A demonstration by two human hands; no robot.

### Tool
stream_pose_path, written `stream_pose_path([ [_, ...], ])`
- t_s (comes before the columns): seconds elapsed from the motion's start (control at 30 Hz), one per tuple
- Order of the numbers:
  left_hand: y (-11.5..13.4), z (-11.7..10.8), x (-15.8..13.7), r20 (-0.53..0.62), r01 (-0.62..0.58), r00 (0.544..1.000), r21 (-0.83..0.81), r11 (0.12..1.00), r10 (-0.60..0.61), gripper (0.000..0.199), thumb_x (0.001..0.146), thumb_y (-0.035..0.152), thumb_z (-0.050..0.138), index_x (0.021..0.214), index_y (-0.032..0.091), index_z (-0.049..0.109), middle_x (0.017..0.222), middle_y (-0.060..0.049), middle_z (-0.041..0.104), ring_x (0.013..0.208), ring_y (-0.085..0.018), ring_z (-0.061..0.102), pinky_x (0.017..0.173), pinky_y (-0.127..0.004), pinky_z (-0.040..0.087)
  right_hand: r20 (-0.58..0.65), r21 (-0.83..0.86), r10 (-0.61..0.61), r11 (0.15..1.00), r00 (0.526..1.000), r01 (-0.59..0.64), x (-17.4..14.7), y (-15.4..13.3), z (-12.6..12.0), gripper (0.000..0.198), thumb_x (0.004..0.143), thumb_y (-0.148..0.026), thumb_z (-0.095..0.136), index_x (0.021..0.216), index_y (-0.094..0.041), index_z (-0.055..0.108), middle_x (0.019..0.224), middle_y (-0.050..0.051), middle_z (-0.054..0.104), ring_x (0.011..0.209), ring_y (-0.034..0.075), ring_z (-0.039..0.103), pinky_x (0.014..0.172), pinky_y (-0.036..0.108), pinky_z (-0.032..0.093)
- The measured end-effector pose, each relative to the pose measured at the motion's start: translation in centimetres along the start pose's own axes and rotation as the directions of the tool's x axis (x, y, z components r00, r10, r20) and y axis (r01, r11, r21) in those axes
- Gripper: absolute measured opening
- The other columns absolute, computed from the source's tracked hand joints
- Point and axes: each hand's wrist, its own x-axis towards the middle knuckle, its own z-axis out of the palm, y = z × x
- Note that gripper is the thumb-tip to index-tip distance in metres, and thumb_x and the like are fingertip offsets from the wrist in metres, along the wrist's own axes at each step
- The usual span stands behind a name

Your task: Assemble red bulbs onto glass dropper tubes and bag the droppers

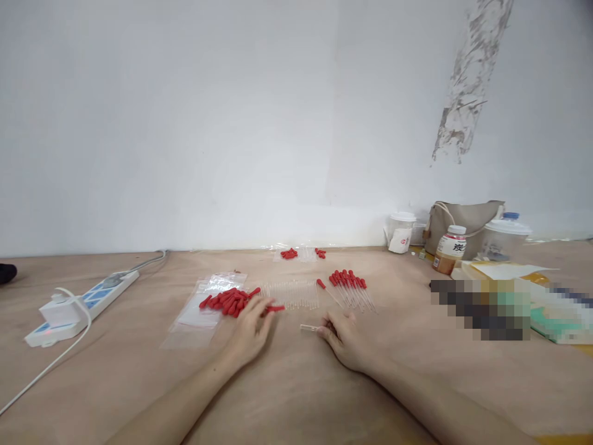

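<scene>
My left hand (250,327) is closed, with a red rubber dropper bulb (277,308) between its fingertips, beside a heap of red bulbs (227,301). The heap lies partly on clear plastic bags (194,318). My right hand (341,337) pinches a glass dropper tube (307,327) whose bare end points left toward my left hand. Beyond the hands lies a row of bare glass tubes (291,294). To its right are a single dropper with a red bulb (321,284) and a bunch of several droppers with bulbs (348,281).
A clear bag with red bulbs (289,253) lies near the wall. At left is a white power strip (109,293) with a plugged-in charger (59,310) and cable. At right stand a lidded cup (401,233), a bottle (450,250) and a grey bag (470,222).
</scene>
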Motion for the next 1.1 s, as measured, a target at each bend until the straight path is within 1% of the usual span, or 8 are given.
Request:
stream_pose_path([
  [0.1,1.8,0.4,-1.2,0.226,-0.085,0.968,-0.126,0.988,0.112,0.023,0.085,0.018,0.037,0.095,0.02,0.057,0.093,-0.004,0.055,0.087,-0.016,0.052,0.078,-0.026,0.04,-0.057,0.042,-0.008,0.999,0.998,0.01,-0.1,0.4,0.0,0.015,0.083,-0.028,0.041,0.075,-0.018,0.049,0.069,0.0,0.058,0.067,0.014,0.051,0.066,0.027,0.033],
  [0.2,2.5,0.9,-1.6,0.331,-0.069,0.937,-0.15,0.986,0.116,0.021,0.083,0.018,0.041,0.089,0.021,0.061,0.086,-0.003,0.056,0.082,-0.016,0.053,0.074,-0.025,0.041,-0.084,0.074,-0.012,0.997,0.996,0.018,-0.1,0.8,0.1,0.014,0.084,-0.027,0.039,0.077,-0.019,0.048,0.068,0.001,0.057,0.065,0.014,0.051,0.061,0.025,0.034],
  [0.4,2.6,1.6,-0.8,0.295,-0.001,0.955,-0.132,0.991,0.04,0.01,0.078,0.024,0.053,0.072,0.019,0.06,0.078,-0.001,0.056,0.076,-0.016,0.052,0.069,-0.026,0.04,-0.01,-0.032,-0.159,0.987,0.987,0.158,-0.2,0.1,0.4,0.02,0.086,-0.019,0.032,0.089,-0.021,0.052,0.087,0.001,0.061,0.08,0.015,0.054,0.072,0.029,0.032],
  [0.53,2.9,1.9,-0.8,0.26,0.034,0.965,-0.175,0.984,0.013,0.01,0.08,0.026,0.05,0.075,0.018,0.055,0.075,0.0,0.057,0.074,-0.016,0.052,0.066,-0.025,0.039,0.004,-0.06,-0.196,0.979,0.981,0.196,-0.3,-0.3,0.4,0.022,0.086,-0.018,0.031,0.092,-0.021,0.052,0.089,0.002,0.062,0.081,0.014,0.054,0.074,0.029,0.031],
  [0.73,2.9,2.2,-1.3,0.29,0.095,0.957,-0.257,0.962,-0.017,0.009,0.081,0.025,0.048,0.077,0.019,0.052,0.07,0.003,0.057,0.067,-0.014,0.052,0.06,-0.023,0.039,-0.027,-0.028,-0.199,0.98,0.98,0.198,-0.3,-0.5,0.2,0.023,0.087,-0.02,0.03,0.09,-0.021,0.053,0.088,0.001,0.062,0.079,0.014,0.054,0.073,0.03,0.029],
  [0.83,3.0,2.3,-1.4,0.301,0.131,0.953,-0.322,0.938,-0.03,0.009,0.081,0.025,0.048,0.087,0.019,0.052,0.079,0.001,0.06,0.074,-0.014,0.054,0.065,-0.023,0.041,-0.028,-0.012,-0.203,0.979,0.979,0.203,-0.3,-0.6,0.2,0.023,0.087,-0.021,0.03,0.091,-0.022,0.053,0.086,0.0,0.063,0.076,0.014,0.055,0.074,0.03,0.029],
  [0.9,3.2,2.2,-1.4,0.329,0.12,0.944,-0.338,0.934,-0.002,0.012,0.082,0.024,0.047,0.091,0.02,0.053,0.085,0.0,0.06,0.079,-0.015,0.055,0.069,-0.024,0.041,-0.022,0.004,-0.208,0.978,0.978,0.209,-0.3,-0.6,0.2,0.023,0.087,-0.021,0.031,0.091,-0.022,0.054,0.085,0.0,0.063,0.075,0.014,0.055,0.074,0.03,0.029],
  [1.1,3.9,1.4,-1.3,0.395,-0.005,0.912,-0.265,0.964,0.113,0.021,0.086,0.024,0.041,0.077,0.019,0.058,0.073,0.001,0.056,0.073,-0.013,0.052,0.065,-0.022,0.039,0.016,0.019,-0.211,0.977,0.977,0.211,0.0,-0.2,-0.2,0.023,0.086,-0.024,0.037,0.089,-0.025,0.06,0.083,-0.001,0.064,0.075,0.013,0.054,0.076,0.029,0.028],
])
